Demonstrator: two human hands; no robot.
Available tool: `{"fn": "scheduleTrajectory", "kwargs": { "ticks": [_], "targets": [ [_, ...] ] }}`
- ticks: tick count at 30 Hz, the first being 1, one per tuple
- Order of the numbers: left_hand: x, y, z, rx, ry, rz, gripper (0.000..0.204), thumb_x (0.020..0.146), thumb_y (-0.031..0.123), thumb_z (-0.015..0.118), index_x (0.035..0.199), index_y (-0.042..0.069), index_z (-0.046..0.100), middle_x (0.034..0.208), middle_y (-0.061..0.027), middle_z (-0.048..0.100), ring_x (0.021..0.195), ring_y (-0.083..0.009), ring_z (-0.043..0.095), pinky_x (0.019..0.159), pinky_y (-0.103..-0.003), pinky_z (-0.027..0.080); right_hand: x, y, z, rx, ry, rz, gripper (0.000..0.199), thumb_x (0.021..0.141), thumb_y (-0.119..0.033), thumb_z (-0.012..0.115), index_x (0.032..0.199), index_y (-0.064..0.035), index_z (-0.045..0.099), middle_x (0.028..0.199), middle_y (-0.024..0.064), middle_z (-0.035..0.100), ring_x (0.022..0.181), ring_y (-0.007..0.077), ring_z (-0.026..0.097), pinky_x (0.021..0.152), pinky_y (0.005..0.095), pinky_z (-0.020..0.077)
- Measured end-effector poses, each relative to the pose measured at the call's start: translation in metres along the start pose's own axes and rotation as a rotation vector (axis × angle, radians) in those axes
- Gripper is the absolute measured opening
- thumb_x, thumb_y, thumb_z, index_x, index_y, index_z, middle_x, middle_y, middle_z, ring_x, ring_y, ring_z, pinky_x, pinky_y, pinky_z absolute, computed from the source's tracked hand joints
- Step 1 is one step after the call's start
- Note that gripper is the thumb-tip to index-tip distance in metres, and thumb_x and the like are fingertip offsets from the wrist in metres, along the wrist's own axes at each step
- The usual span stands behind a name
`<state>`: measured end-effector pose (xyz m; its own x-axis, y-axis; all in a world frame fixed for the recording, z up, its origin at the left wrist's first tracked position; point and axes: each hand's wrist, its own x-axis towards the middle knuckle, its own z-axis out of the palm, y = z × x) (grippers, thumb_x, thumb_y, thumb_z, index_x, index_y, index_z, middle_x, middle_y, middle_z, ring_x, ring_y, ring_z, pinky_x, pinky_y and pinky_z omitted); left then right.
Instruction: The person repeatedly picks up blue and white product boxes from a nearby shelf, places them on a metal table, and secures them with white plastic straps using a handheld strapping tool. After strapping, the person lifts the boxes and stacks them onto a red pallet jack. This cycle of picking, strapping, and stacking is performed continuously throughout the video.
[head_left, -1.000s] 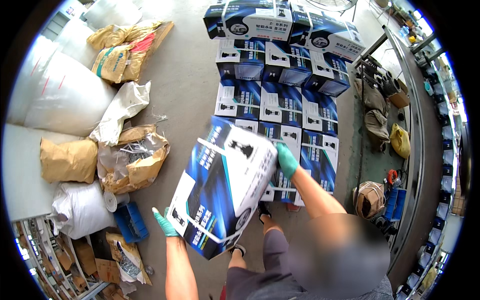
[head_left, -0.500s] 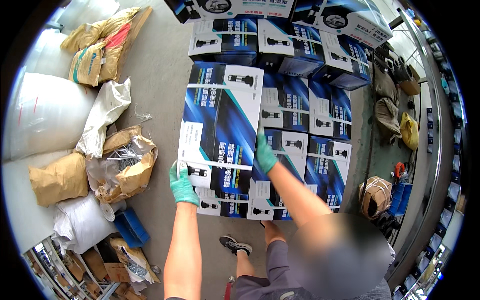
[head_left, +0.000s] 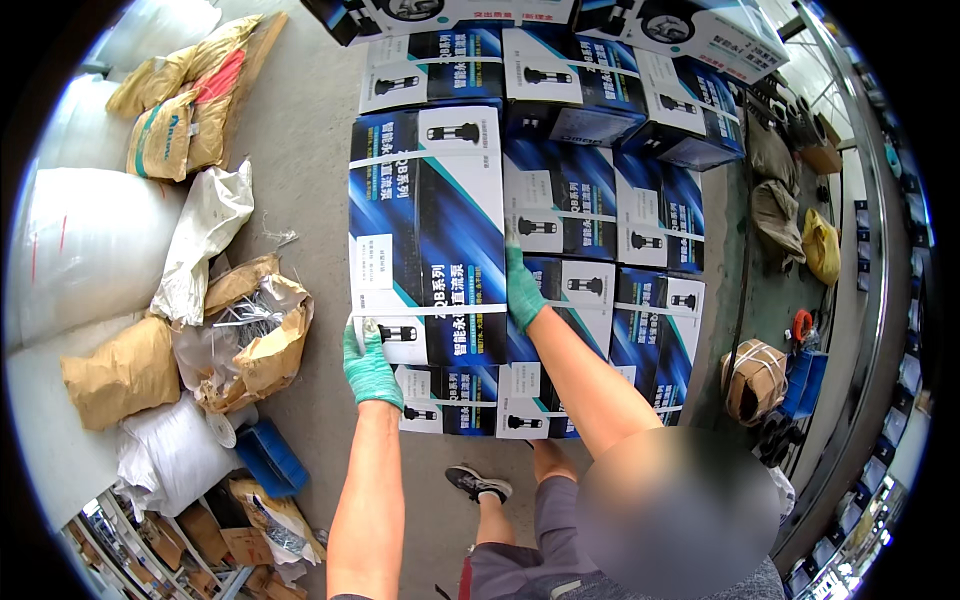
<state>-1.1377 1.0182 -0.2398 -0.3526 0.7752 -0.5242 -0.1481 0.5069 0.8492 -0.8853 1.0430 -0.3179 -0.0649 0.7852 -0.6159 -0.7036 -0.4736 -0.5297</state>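
Observation:
A large blue, black and white carton [head_left: 428,235] with white straps and pump pictures is between my two hands, on top of the stack's left side. My left hand [head_left: 373,365], in a green knit glove, grips its near left corner by the strap. Against its right side presses my right hand [head_left: 522,290], gloved alike, the fingertips partly hidden between it and the neighbouring carton [head_left: 562,205]. Below the near edge shows part of a lower carton [head_left: 447,400]. Whether the held carton rests fully on those beneath cannot be seen.
Beyond it stands a taller row of similar cartons [head_left: 575,75]. Paper sacks, an opened sack of metal parts [head_left: 250,330] and a blue bin [head_left: 270,455] lie along the left. On the right are a strapped brown box [head_left: 755,382] and a metal rail [head_left: 868,250]. Another person's leg [head_left: 490,520] is at the near side.
The held carton has shifted slightly away from me and left, both hands moving with it. More of the lower carton shows at its near edge. The whole view has shifted a little.

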Motion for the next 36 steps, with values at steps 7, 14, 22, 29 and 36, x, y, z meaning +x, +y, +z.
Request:
{"fn": "scheduleTrajectory", "kwargs": {
  "ticks": [7,14,22,29,36],
  "targets": [
    [0.003,0.003,-0.025,0.15,-0.16,0.046,0.056,0.099,0.023,0.071,0.148,0.005,0.05,0.134,-0.0058,0.061,0.119,-0.0168,0.057,0.101,-0.033,0.049,-0.063,0.062,0.008,0.102,-0.052,-0.132,0.072,0.109,-0.06,0.024,0.165,-0.0159,0.015,0.164,0.0078,0.034,0.147,0.0197,0.037,0.123,0.0337,0.0282],
    [0.007,0.009,-0.028,0.245,-0.241,0.096,0.056,0.101,0.025,0.068,0.149,0.006,0.046,0.137,-0.0069,0.058,0.121,-0.0171,0.056,0.103,-0.033,0.048,-0.067,0.08,0.015,0.212,0.04,-0.187,0.075,0.107,-0.061,0.034,0.165,-0.019,0.014,0.16,0.0059,0.039,0.142,0.0192,0.043,0.119,0.035,0.0361],
    [-0.004,-0.006,-0.012,0.172,-0.11,0.088,0.053,0.105,0.026,0.062,0.149,0.005,0.044,0.136,-0.0068,0.058,0.118,-0.0166,0.057,0.101,-0.034,0.05,-0.049,0.045,-0.001,0.249,-0.075,-0.073,0.078,0.105,-0.063,0.036,0.165,-0.0175,0.015,0.16,0.0071,0.038,0.143,0.0227,0.042,0.116,0.0388,0.0378],
    [0.001,0.004,-0.022,0.157,-0.213,0.049,0.059,0.102,0.026,0.067,0.153,0.013,0.043,0.136,-0.0034,0.059,0.114,-0.0164,0.062,0.091,-0.035,0.058,-0.074,0.071,0.006,0.253,0.004,-0.133,0.08,0.103,-0.066,0.038,0.164,-0.0174,0.018,0.159,0.0074,0.04,0.143,0.0261,0.043,0.113,0.043,0.0409],
    [0.026,-0.024,-0.036,0.348,-0.17,0.268,0.062,0.103,0.028,0.065,0.156,0.013,0.038,0.136,-0.0048,0.059,0.112,-0.016,0.062,0.089,-0.035,0.058,-0.073,0.062,0.012,0.227,-0.013,-0.085,0.083,0.101,-0.069,0.04,0.164,-0.0172,0.022,0.159,0.0077,0.042,0.142,0.0294,0.043,0.109,0.0472,0.0439]
  ]
}}
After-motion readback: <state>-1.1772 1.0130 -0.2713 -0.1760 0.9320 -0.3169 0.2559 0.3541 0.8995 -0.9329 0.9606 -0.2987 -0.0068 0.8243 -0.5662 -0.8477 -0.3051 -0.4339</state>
